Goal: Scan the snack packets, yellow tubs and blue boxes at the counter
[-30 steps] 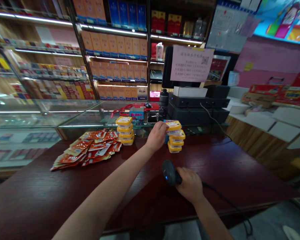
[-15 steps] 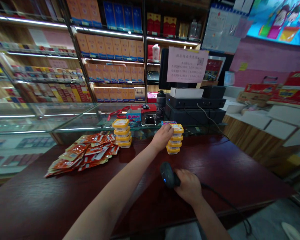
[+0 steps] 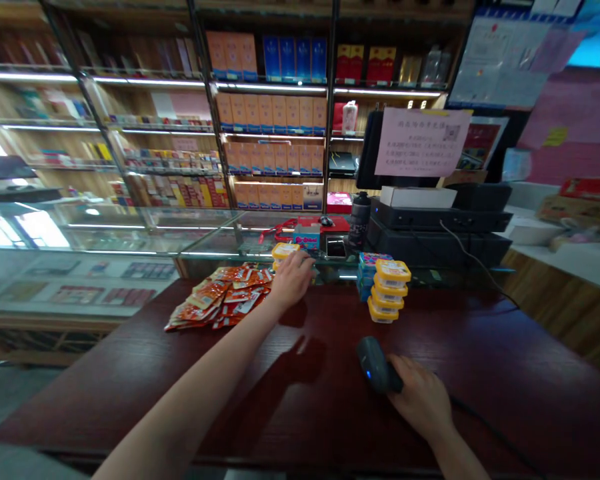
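My right hand (image 3: pixel 423 397) grips a black barcode scanner (image 3: pixel 374 365), whose small blue light is on and whose cord trails off to the lower right. My left hand (image 3: pixel 294 277) reaches across the counter to the left stack of yellow-lidded tubs (image 3: pixel 285 251). Its fingers are stretched out beside and partly over that stack, hiding most of the lower tubs; contact is unclear. Another stack of yellow-lidded tubs (image 3: pixel 389 292) stands upright further right, beside several small blue boxes (image 3: pixel 367 279). Left of my left hand lies a pile of orange-red snack packets (image 3: pixel 225 295).
The dark red wooden counter (image 3: pixel 310 420) borders a glass display case (image 3: pixel 215 237). Behind the tubs are a phone (image 3: pixel 336 248), a dark bottle (image 3: pixel 359 219) and a monitor with a pink paper sign (image 3: pixel 420 143). Boxed goods (image 3: pixel 275 113) line the back shelves.
My left hand has left the right tub stack and moved over to the left one. The view has turned left. My right hand still holds the barcode scanner.
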{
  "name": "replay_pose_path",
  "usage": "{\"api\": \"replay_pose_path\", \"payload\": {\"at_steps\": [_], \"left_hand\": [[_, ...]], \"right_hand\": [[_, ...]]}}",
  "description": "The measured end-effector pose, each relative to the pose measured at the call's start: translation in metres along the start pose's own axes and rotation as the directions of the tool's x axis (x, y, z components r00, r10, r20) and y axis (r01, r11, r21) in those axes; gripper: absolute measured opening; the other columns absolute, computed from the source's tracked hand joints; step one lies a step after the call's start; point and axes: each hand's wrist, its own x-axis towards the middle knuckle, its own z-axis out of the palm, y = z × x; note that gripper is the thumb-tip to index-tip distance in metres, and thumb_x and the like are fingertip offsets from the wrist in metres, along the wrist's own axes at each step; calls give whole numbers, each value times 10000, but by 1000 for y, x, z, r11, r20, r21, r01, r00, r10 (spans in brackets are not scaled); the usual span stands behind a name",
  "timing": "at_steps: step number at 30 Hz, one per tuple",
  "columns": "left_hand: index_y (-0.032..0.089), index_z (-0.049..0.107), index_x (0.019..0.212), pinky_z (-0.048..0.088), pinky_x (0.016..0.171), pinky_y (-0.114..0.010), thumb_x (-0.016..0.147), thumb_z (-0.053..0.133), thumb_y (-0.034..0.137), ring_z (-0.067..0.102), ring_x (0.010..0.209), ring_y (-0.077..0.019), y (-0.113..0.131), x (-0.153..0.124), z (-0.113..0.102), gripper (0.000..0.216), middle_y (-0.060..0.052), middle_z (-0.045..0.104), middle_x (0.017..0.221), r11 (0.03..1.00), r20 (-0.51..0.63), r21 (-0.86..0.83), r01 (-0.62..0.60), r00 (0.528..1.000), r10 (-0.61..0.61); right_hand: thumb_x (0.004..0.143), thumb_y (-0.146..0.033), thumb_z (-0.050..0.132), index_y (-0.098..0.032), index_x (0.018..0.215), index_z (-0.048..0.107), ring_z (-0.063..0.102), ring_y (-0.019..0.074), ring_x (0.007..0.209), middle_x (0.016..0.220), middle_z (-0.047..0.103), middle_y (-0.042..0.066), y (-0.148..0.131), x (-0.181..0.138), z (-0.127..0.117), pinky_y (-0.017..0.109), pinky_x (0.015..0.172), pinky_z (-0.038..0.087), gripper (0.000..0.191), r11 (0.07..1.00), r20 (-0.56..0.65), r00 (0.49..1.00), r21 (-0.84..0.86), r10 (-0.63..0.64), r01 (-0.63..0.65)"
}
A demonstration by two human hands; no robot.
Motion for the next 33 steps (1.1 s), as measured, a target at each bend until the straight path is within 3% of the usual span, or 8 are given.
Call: {"api": "replay_pose_path", "payload": {"at_steps": [3, 6, 11, 15, 18, 24, 29, 33], "left_hand": [[194, 593, 1122, 410, 978, -421, 876, 480, 230, 489, 1123, -261, -49, -8, -13, 274, -100, 574, 1152, 989, -2, 82, 123, 992, -123], [204, 607, 1112, 425, 956, -400, 843, 524, 215, 509, 1099, -255, -86, -9, -18, 282, -82, 587, 1178, 988, 102, 123, 98, 989, -111], [216, 642, 1008, 458, 880, -347, 862, 468, 159, 560, 1017, -212, -109, -1, -21, 234, -72, 633, 1107, 991, 191, 133, 18, 981, -43], [190, 625, 955, 474, 817, -325, 861, 469, 134, 573, 974, -212, -104, 4, -26, 190, -101, 630, 1054, 986, 190, 168, 2, 981, -34], [179, 601, 978, 481, 826, -346, 880, 466, 165, 564, 990, -231, -90, 0, -30, 167, -114, 618, 1038, 985, 124, 172, 35, 991, -57], [189, 557, 1037, 461, 930, -379, 912, 440, 183, 550, 1014, -216, -43, -46, -20, 171, -90, 606, 1036, 998, -41, -15, 64, 997, -64], [181, 539, 988, 486, 894, -358, 899, 434, 136, 558, 981, -205, -15, -95, 10, 145, -84, 590, 993, 980, 2, -111, 163, 987, -164], [185, 536, 948, 495, 850, -367, 885, 464, 134, 564, 942, -209, -11, -114, 26, 108, -76, 582, 966, 957, 76, -104, 271, 962, -264]], "right_hand": [[703, -134, 503, -217, 1069, 599, 609, 209, 937, 1008, 675, 45, 1, -1, 3, 303, 797, 416, 388, 1000, -18, 1000, 6, -16, 16], [703, -136, 501, -220, 1067, 603, 615, 218, 943, 1026, 681, 54, 2, -2, 5, 311, 799, 429, 388, 1000, -30, 999, -2, -16, 16], [692, -137, 524, -235, 1080, 602, 612, 230, 986, 1088, 675, 61, 1, -2, 7, 315, 825, 448, 408, 1000, -41, 999, -26, -15, 14], [694, -127, 521, -239, 1086, 599, 618, 217, 977, 1075, 679, 51, 0, -2, 6, 299, 832, 447, 415, 999, -43, 999, -50, -15, 13], [696, -121, 509, -223, 1082, 605, 619, 216, 969, 1069, 678, 59, -1, -2, 4, 303, 832, 446, 411, 999, -37, 999, -53, -8, 6], [722, -142, 498, -201, 1082, 603, 618, 221, 974, 1066, 678, 67, 1, -3, 5, 318, 833, 447, 380, 999, -39, 999, -37, -20, 18], [726, -168, 506, -204, 1089, 599, 626, 222, 967, 1081, 680, 71, 0, -2, -1, 315, 817, 447, 376, 999, -39, 999, -25, -29, 28], [712, -154, 512, -224, 973, 632, 656, 208, 831, 890, 706, 30, -8, 8, -18, 279, 705, 429, 295, 1000, 59, 998, 0, 27, -27]]}}
